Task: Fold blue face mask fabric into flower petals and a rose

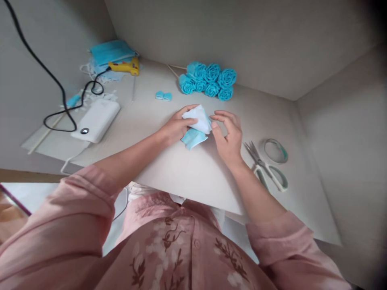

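Note:
My left hand [179, 125] is closed around a small stack of white and light-blue cloth pieces [197, 117] that look like face-mask fabric, its thumb lying on top. Below the stack, a loose light-blue piece [194, 138] hangs at an angle by the same hand. Just right of the stack is my right hand [228, 135], fingers curved and apart, the fingertips very near its edge. Whether they touch it I cannot tell. Farther back lie a small blue bow-shaped piece [163, 96] and a bunch of blue fabric roses [211, 80] with thin sticks.
Scissors [266, 165] and a roll of tape [275, 151] lie at the right. On the left are a white power bank [96, 121], a black cord [62, 96], a yellow glue gun [125, 66], blue face masks [111, 51] and a stick [45, 135]. Walls enclose the table's back and right.

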A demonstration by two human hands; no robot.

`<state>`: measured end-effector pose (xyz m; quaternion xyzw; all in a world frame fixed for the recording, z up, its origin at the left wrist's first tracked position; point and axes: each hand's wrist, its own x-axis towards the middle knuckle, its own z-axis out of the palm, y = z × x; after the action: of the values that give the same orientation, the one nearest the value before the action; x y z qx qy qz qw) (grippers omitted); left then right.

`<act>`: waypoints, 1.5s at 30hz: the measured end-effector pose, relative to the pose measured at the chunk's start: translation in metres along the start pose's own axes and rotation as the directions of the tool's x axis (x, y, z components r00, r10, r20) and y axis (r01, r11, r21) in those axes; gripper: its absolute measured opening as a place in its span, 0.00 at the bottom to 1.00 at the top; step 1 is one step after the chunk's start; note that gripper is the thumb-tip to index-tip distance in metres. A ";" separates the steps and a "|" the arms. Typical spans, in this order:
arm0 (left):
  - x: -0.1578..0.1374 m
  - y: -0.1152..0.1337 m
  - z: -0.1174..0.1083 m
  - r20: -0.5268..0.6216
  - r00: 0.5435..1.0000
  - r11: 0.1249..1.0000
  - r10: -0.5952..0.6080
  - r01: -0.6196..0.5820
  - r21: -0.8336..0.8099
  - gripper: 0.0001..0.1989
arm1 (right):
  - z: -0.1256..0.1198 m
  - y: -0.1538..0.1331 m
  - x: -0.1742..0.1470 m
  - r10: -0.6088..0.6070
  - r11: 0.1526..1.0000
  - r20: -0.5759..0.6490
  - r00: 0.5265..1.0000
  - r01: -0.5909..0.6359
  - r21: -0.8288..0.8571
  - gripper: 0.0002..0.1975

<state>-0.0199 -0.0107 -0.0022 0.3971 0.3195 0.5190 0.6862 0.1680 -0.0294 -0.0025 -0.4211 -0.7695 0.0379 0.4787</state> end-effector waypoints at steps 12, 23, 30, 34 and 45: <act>0.006 0.006 -0.004 -0.114 0.993 0.986 -0.029 0.010 -0.169 0.26 | 0.004 0.001 0.000 -0.108 0.991 0.156 0.982 0.118 -0.058 0.23; 0.001 0.002 -0.002 -0.072 0.996 0.997 -0.051 0.047 -0.056 0.24 | 0.003 -0.008 0.000 -0.106 0.991 0.183 0.977 0.119 -0.062 0.07; -0.004 0.001 0.005 0.071 0.995 0.997 -0.074 0.076 -0.032 0.20 | 0.003 0.002 0.001 -0.001 1.000 0.001 1.000 0.001 -0.018 0.11; -0.008 0.000 0.007 0.134 0.989 0.998 -0.055 0.058 -0.023 0.25 | 0.004 0.004 0.001 0.062 0.998 0.015 0.998 -0.061 -0.010 0.12; -0.011 0.004 0.008 -0.007 1.000 0.994 0.012 -0.011 0.105 0.42 | 0.006 0.008 0.000 0.196 0.942 0.170 0.966 -0.234 0.240 0.32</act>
<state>-0.0177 -0.0225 0.0049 0.4325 0.3469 0.5070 0.6600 0.1681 -0.0222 -0.0097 -0.4329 -0.7396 0.2200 0.4659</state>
